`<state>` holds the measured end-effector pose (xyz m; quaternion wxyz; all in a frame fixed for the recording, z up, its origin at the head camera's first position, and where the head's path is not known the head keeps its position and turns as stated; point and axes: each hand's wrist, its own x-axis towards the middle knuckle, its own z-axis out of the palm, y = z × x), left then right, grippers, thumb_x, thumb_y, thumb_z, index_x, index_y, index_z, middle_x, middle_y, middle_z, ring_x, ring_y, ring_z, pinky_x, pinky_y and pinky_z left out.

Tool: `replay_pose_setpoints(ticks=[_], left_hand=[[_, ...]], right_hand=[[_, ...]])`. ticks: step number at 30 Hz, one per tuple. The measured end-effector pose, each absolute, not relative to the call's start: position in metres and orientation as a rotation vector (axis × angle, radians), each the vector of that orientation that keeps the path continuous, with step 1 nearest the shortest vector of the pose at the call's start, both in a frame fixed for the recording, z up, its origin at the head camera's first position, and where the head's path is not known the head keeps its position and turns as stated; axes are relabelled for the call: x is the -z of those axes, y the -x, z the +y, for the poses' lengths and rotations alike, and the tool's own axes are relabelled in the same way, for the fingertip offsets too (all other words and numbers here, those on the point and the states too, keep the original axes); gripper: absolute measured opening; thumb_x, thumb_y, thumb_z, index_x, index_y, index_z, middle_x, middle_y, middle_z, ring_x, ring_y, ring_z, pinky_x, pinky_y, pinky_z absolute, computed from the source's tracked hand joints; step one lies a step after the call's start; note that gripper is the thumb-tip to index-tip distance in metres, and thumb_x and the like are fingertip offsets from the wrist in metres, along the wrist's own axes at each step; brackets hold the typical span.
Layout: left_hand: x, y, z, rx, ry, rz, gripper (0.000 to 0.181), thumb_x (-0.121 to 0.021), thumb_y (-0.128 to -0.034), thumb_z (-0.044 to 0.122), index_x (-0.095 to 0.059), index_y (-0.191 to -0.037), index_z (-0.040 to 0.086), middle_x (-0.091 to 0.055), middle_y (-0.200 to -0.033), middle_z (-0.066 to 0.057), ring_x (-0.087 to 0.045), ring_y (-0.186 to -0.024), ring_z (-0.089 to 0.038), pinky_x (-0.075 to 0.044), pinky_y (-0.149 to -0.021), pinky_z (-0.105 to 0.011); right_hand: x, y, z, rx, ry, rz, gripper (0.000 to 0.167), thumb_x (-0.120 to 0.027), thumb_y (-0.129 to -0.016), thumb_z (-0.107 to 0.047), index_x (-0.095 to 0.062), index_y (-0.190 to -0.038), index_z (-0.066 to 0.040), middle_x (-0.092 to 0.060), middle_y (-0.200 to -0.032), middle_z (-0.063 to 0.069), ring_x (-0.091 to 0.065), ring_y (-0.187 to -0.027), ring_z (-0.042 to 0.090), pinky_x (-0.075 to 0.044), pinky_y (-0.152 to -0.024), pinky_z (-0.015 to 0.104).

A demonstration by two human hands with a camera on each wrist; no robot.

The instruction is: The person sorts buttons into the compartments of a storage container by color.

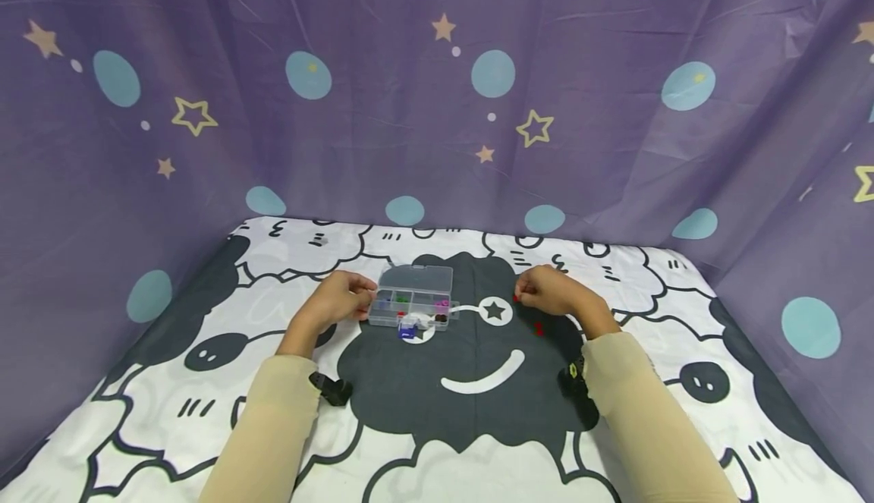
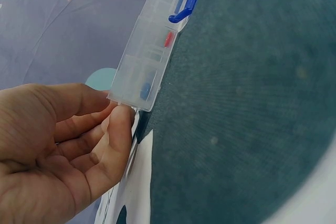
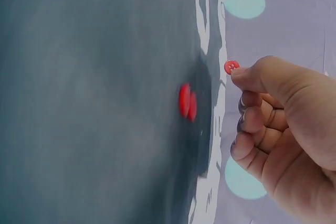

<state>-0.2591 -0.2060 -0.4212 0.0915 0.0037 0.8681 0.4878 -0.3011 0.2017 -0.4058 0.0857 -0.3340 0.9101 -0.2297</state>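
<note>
A clear plastic compartment box [image 1: 410, 300] lies on the table with its lid tipped back. My left hand [image 1: 344, 296] holds the box's left end; in the left wrist view the thumb and fingers meet at the near corner of the box [image 2: 139, 74]. Small coloured pieces sit in several compartments, among them a red one [image 2: 168, 39] and a blue one [image 2: 145, 91]. My right hand [image 1: 548, 290] pinches a red button [image 3: 231, 67] between thumb and forefinger, above the cloth. Below that hand lie more red buttons [image 3: 185, 99], blurred in the right wrist view.
A blue latch [image 2: 188, 1] sticks out from the box's front side. A cloth with a cartoon sheep print [image 1: 478, 412] covers the table. Behind the table hangs a purple curtain [image 1: 410, 161] with stars and blue ovals. Each forearm wears a dark wrist camera [image 1: 331, 388].
</note>
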Motion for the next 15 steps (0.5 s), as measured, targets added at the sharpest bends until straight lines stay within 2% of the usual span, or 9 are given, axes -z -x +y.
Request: replay_pose_setpoints(ticks=[10,15], left_hand=[[0.42,0.259,-0.206,-1.448,-0.012,2.586,0.025,-0.058,-0.1023,0.004,-0.066,-0.124,-0.004,-0.066,-0.102,-0.017,-0.068,-0.072,-0.017,-0.062,-0.065,-0.03],[0.421,0.259,-0.206,-1.451,-0.025,2.582,0.026,-0.058,-0.1019,0.003,-0.066,-0.125,-0.005,-0.066,-0.103,-0.018,-0.068,-0.072,-0.017,-0.062,-0.065,-0.03]], right_hand=[[0.403,0.303,0.173,0.662,1.088,2.709,0.009,-0.064,-0.095,-0.003,-0.071,-0.089,-0.003,-0.058,-0.069,-0.007,-0.047,-0.061,0.006,-0.044,-0.062,0.025],[0.399,0.302,0.159,0.626,1.153,2.716,0.011,-0.063,-0.094,-0.003,-0.069,-0.086,-0.005,-0.056,-0.07,-0.007,-0.047,-0.062,0.006,-0.044,-0.065,0.026]])
